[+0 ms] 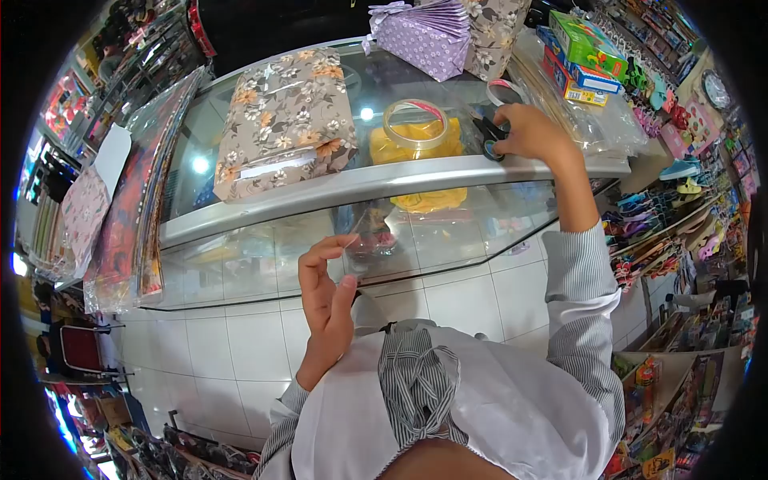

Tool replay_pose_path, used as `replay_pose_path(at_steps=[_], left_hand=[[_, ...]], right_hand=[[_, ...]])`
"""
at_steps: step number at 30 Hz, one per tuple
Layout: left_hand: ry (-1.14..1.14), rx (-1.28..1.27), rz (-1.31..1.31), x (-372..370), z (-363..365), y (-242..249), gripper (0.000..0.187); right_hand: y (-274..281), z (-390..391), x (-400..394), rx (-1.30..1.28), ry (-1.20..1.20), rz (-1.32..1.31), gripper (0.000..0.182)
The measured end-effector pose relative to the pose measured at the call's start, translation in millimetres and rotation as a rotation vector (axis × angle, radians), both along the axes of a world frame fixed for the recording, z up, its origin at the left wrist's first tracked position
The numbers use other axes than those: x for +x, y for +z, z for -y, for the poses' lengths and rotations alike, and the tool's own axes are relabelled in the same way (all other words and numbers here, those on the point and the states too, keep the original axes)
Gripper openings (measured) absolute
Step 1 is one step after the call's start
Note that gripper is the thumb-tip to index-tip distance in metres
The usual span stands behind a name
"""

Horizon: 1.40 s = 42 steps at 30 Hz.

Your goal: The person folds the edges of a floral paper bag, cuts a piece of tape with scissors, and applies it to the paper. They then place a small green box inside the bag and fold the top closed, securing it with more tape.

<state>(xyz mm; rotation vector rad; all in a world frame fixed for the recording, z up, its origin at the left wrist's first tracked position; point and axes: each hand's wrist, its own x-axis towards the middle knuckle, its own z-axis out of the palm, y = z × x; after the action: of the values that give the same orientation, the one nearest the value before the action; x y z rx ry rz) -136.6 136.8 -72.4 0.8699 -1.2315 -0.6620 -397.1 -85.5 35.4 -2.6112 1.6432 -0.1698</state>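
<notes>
My right hand (538,134) is over the right part of the glass counter, its fingers closed on dark-handled scissors (488,138). My left hand (325,298) is raised in front of the counter edge, fingers curved and thumb apart from the index finger. A faint see-through strip, seemingly clear tape (349,254), hangs at its fingertips. Left of the scissors, a roll of clear tape (416,146) lies on a folded yellow item (382,150) in clear plastic. Farther left rests a flat parcel in brown flowered paper (288,120), with a pale strip near its front edge.
The glass counter (360,182) has a metal front rim. At its back stand a pleated purple gift bag (420,40) and another flowered package (494,32). Another tape roll (504,90), stacked boxes (588,48) and plastic sleeves are on the right. Wrapping sheets (136,192) hang left.
</notes>
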Motion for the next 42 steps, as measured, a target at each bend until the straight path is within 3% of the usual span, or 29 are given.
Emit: replay_pose_path(at_steps=[2,5,8,11,15,19,25,32,42], left_hand=[[-0.031,0.028,-0.055,0.7,-1.3,3.2,0.030],[-0.056,0.057,-0.117,3.0,-1.4,4.3,0.030],[-0.049,0.088,-0.132,6.3,-2.0,3.6,0.031],[-0.020,0.104,-0.123,9.2,-0.9,5.0,0.031],[0.006,0.115,-0.105,14.1,0.9,10.7,0.030],[0.000,0.176,-0.105,17.8,-0.2,17.6,0.030],[0.005,0.186,-0.120,19.2,1.3,20.6,0.028],[0.034,0.225,-0.127,23.0,2.0,20.4,0.028],[0.065,0.250,-0.139,31.6,7.6,17.1,0.026]], right_hand=[[19.3,9.1,5.1,0.220,-0.117,-0.155,0.039],[26.5,26.5,-11.0,0.387,-0.110,-0.232,0.037],[41.5,7.8,-33.8,0.523,-0.143,-0.015,0.039],[35.2,-41.0,-53.0,0.519,-0.092,0.427,0.035],[-16.6,-106.9,-39.8,0.860,0.285,0.856,0.036],[-76.0,-134.6,-0.6,1.198,0.543,0.800,0.039],[-112.9,-120.2,49.0,1.185,0.602,1.006,0.039],[-119.0,-115.3,61.9,1.153,0.522,1.166,0.064],[-125.6,-120.8,69.7,1.093,0.502,1.276,0.057]])
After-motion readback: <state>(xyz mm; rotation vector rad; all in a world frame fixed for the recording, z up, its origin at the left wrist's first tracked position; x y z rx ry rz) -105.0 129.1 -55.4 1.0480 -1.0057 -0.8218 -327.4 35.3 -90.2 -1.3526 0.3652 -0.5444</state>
